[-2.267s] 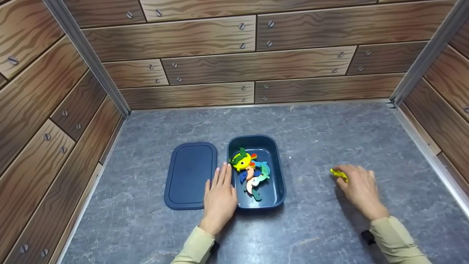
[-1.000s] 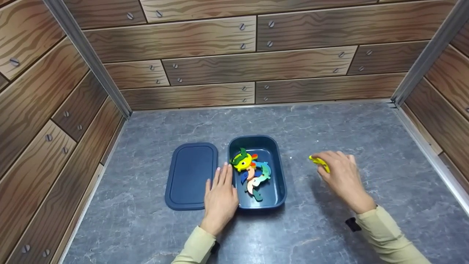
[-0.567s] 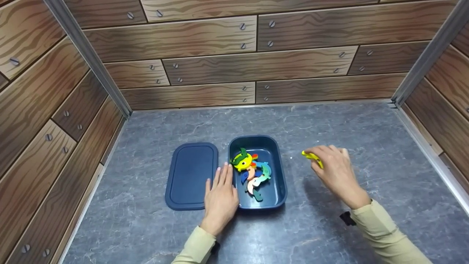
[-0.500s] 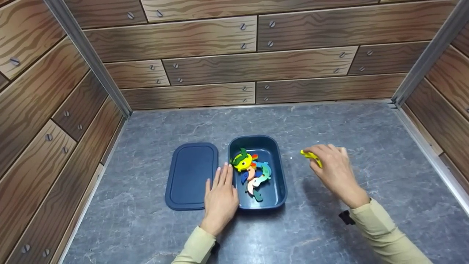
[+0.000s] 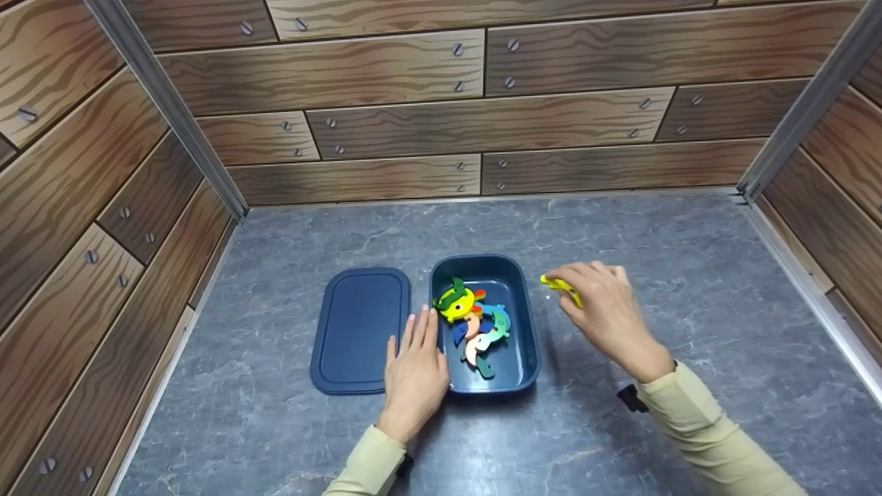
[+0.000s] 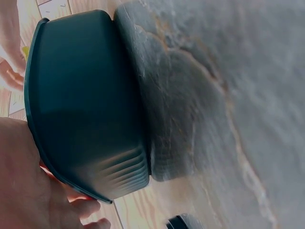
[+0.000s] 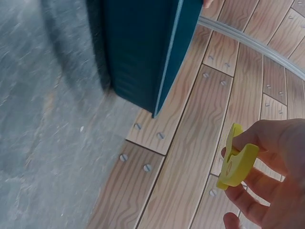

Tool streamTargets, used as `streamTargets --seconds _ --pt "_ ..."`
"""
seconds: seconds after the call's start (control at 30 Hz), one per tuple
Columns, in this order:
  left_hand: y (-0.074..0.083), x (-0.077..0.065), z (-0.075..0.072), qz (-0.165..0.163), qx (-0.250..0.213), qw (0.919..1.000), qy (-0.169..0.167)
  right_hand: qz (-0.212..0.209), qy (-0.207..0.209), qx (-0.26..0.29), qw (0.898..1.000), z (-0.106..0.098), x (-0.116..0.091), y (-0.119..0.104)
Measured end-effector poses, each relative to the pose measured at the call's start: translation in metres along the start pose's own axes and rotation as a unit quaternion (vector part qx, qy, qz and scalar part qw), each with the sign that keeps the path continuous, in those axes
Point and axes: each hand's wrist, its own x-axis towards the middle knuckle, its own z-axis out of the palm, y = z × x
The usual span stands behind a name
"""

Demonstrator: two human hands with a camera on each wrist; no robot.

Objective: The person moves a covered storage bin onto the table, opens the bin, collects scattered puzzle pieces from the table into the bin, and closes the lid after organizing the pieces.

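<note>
With thumb and fingertips my right hand (image 5: 606, 313) pinches a small yellow curved toy piece (image 7: 238, 164), raised just to the right of the dark blue box (image 5: 531, 344). Several flat, colourful animal-shaped toy pieces (image 5: 495, 329) lie heaped in the box, toward its left side. They include a yellow fish-like one (image 5: 455, 306) and a green one on top of it. My left hand (image 5: 415, 379) rests with straight fingers along the box's left rim, overlapping the lid's edge. In the left wrist view, the box's outer wall (image 6: 90, 95) fills the middle.
A flat dark blue lid (image 5: 360, 331) lies on the grey marbled tabletop (image 5: 331, 448), left of the box. Wood-patterned panels (image 5: 400, 124) with metal corner strips enclose the table at the back and both sides.
My right hand has moved left and slightly away from me with the yellow toy piece, from the right part of the table to close beside the box. My left hand has stayed in place.
</note>
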Motion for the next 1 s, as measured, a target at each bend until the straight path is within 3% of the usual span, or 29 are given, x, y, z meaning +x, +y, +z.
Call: streamTargets --seconds 0.5,1.0 --pt "-0.001 0.001 -0.001 0.001 0.0 1.0 -0.006 -0.006 -0.046 -0.002 0.999 0.017 0.022 -0.031" --pt "-0.001 0.0 0.003 0.002 0.002 1.0 -0.003 -0.041 -0.063 0.037 0.997 0.045 0.032 -0.053"
